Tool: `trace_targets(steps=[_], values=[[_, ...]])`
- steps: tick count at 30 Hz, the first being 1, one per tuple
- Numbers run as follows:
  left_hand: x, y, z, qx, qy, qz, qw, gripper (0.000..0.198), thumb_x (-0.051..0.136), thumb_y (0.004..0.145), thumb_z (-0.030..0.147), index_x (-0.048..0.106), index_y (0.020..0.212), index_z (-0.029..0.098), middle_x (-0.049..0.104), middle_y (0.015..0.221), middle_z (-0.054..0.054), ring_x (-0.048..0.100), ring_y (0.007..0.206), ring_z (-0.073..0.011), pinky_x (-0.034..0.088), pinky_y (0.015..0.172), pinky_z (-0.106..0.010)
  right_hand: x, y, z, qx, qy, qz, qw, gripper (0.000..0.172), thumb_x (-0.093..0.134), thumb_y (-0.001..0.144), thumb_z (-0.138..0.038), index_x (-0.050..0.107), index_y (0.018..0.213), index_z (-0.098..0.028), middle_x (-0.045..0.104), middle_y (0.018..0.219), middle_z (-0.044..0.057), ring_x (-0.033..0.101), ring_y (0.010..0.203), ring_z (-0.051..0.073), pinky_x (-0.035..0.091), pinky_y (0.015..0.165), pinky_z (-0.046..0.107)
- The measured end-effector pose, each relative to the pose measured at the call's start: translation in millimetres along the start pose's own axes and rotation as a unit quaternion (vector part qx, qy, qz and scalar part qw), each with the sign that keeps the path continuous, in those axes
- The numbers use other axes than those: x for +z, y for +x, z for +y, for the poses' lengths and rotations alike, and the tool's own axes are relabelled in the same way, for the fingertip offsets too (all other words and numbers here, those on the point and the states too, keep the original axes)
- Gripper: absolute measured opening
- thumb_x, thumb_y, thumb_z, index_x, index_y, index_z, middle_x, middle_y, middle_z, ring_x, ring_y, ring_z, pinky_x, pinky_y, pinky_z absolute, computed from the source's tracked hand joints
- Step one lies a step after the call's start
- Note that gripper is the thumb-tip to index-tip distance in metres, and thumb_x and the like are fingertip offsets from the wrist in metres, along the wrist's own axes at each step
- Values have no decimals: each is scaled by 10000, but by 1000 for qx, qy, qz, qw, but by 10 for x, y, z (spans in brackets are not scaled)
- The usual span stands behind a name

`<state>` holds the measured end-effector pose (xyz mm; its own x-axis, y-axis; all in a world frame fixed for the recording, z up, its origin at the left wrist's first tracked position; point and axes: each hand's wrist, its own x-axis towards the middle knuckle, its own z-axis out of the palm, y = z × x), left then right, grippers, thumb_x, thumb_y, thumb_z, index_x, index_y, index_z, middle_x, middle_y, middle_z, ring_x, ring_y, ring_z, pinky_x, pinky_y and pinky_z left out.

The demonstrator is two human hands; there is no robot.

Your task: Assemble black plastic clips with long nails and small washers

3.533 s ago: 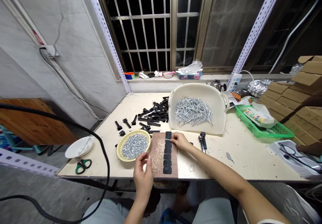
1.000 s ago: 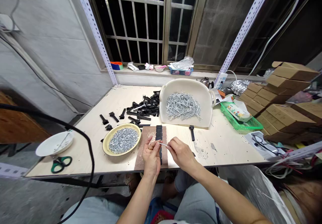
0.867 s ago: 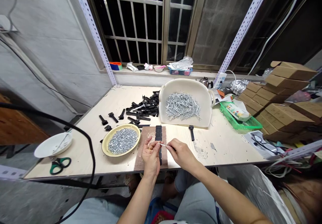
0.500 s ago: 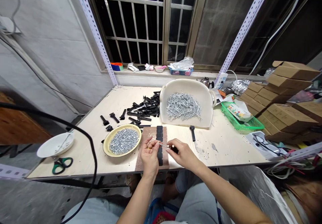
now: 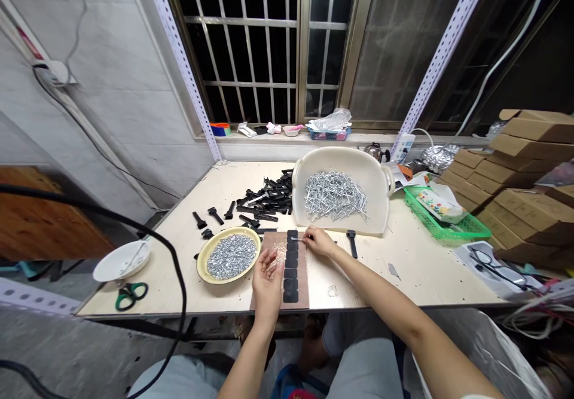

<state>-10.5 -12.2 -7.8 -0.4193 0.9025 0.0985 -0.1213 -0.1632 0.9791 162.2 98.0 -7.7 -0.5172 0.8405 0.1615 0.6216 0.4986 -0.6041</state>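
My right hand (image 5: 319, 241) pinches a thin silvery metal pin (image 5: 296, 239), which points left over the far end of a row of black square pieces (image 5: 291, 262). These pieces lie on a brown board (image 5: 303, 291). My left hand (image 5: 268, 276) is palm up beside the row's left edge, its fingers loosely curled and apart, with nothing visible held. Tiny pale bits (image 5: 280, 250) are scattered on the board by its fingertips. To the left stands a yellow bowl (image 5: 202, 274) of small shiny metal parts. Behind my hands, a cream tray (image 5: 376, 207) holds many similar metal pins.
A heap of black plastic parts (image 5: 273, 195) lies behind the bowl, and one black handle-like part (image 5: 352, 244) sits right of my right hand. Scissors (image 5: 131, 295) and a white dish (image 5: 105, 270) are at left. A green basket (image 5: 461, 231) and cardboard boxes (image 5: 515, 219) stand at right.
My right hand has moved away from my left, forward to the far end of the black row, carrying the pin. My left fingers have loosened from their pinch. The camera view has shifted slightly.
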Motion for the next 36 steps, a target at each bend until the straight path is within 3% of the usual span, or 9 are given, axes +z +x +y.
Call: trace_targets(steps=[4, 9, 13, 19, 24, 28, 30, 34, 36], values=[[-165, 54, 92, 19, 25, 55, 998, 453, 626, 712, 312, 467, 1120, 197, 564, 1067, -108, 537, 1012, -190, 403, 904, -366, 100, -118, 3, -51, 46, -98, 993, 82, 675, 694, -227, 630, 643, -181, 601, 725, 5, 553, 679, 136, 435, 650, 232], [-175, 56, 168, 22, 18, 23, 999, 453, 623, 716, 313, 468, 1127, 200, 566, 1052, -99, 543, 993, -182, 416, 888, -353, 63, -15, 46, 15, 57, -23, 998, 229, 427, 862, -205, 627, 774, -135, 593, 865, 84, 545, 808, 176, 423, 745, 325], [-255, 80, 165, 12, 34, 75, 997, 458, 636, 694, 333, 486, 1102, 188, 574, 1029, -100, 544, 990, -198, 418, 880, -369, 100, -104, 12, -18, 88, -91, 992, 107, 658, 705, -242, 629, 641, -162, 600, 726, 15, 560, 695, 141, 444, 665, 249], [-324, 100, 134, 15, 48, 29, 998, 427, 628, 706, 326, 497, 1093, 199, 573, 1031, -93, 545, 975, -185, 418, 874, -348, 118, 11, 14, 43, 89, -4, 995, 193, 476, 835, -211, 616, 733, -127, 593, 820, 76, 545, 793, 178, 424, 732, 316], [-494, 142, 120, 40, 92, 101, 990, 383, 622, 703, 340, 521, 1044, 197, 576, 1020, -85, 549, 954, -189, 423, 850, -336, 180, -63, 2, 24, 107, -55, 992, 103, 616, 723, -194, 609, 631, -149, 605, 734, 18, 561, 697, 149, 443, 659, 255], [-611, 276, 127, 65, 199, 67, 976, 331, 572, 723, 356, 551, 1011, 195, 582, 1050, -100, 550, 959, -225, 436, 810, -349, 187, -2, -20, 51, 101, -22, 993, 175, 473, 813, -175, 607, 713, -124, 603, 844, 79, 552, 783, 180, 431, 710, 311], [-681, 467, 130, 81, 305, 47, 948, 307, 532, 738, 340, 565, 1005, 192, 588, 1053, -113, 540, 976, -255, 427, 808, -375, 176, -23, -76, 39, 110, -62, 991, 128, 534, 772, -175, 613, 683, -128, 612, 799, 58, 559, 725, 165, 438, 668, 282], [-842, 998, 76, 52, 492, 0, 869, 137, 560, 638, 210, 606, 754, 153, 629, 899, -158, 548, 942, -318, 375, 840, -422, -31, -520, -131, -3, 146, -184, 972, 45, 617, 683, -178, 629, 648, -152, 616, 709, 7, 559, 649, 132, 426, 609, 221], [-894, 1195, 17, 28, 498, -10, 867, 42, 594, 555, 157, 555, 568, 164, 627, 762, -160, 561, 890, -340, 379, 806, -419, -283, -1024, -32, 19, 166, -213, 963, 56, 593, 695, -200, 633, 698, -161, 624, 754, 16, 563, 698, 139, 421, 644, 227]])
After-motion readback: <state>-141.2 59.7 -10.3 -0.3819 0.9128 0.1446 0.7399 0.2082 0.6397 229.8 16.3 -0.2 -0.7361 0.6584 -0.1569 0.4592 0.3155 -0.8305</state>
